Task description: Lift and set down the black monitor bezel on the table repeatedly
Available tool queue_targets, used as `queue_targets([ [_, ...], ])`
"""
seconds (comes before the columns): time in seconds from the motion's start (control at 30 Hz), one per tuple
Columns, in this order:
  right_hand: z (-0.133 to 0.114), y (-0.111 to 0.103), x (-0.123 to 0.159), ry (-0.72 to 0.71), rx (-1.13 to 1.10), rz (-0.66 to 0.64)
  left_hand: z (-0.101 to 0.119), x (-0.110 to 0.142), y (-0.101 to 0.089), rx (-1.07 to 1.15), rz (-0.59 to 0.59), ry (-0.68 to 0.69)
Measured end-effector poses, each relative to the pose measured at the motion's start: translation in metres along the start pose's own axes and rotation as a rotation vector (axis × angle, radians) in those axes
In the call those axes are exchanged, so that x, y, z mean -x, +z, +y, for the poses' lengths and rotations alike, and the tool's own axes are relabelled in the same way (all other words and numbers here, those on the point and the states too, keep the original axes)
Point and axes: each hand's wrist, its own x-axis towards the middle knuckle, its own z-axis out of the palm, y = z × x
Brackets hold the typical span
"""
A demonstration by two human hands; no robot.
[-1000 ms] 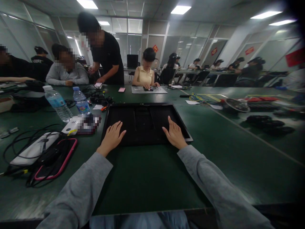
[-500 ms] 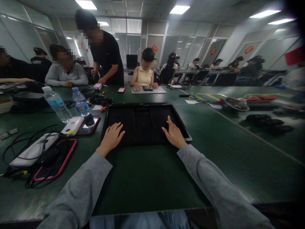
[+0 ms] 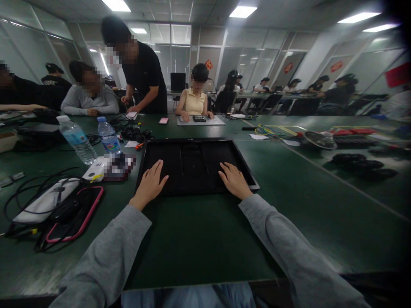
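Note:
A black flat panel (image 3: pixel 192 147), like the back of a monitor, lies on the green table (image 3: pixel 199 239) in front of me. My left hand (image 3: pixel 150 184) rests flat on its near left part with the fingers stretched out. My right hand (image 3: pixel 234 179) lies on its near right part, palm down, fingers slightly bent and apart. Neither hand holds anything. Both arms wear grey sleeves.
Left of the panel lie two water bottles (image 3: pixel 77 140), a white device (image 3: pixel 94 170), a pink-edged phone (image 3: pixel 77 211) and black cables (image 3: pixel 35 192). Small tools (image 3: pixel 136 133) sit behind the panel. Other people sit or stand across the table; parts lie at the right (image 3: pixel 321 140).
My right hand's raised forefinger has come down, so the hand now lies flatter on the panel. My left hand has stretched slightly forward. The panel has not moved.

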Motion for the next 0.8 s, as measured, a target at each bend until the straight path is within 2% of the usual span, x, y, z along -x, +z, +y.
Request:
queue_targets([
  [0.17,-0.0003,0.0026,0.0017,0.019,0.052,0.147,0.0003,0.001,-0.0003,0.022,0.037,0.001],
  [0.4,0.0034,0.0038,-0.0005,-0.015,-0.021,0.054,-0.0015,0.0009,0.0019,-0.004,-0.022,-0.031],
  [0.8,0.0029,0.0026,-0.0012,-0.005,-0.025,0.041,-0.0044,-0.0002,0.0052,-0.02,-0.019,-0.022],
])
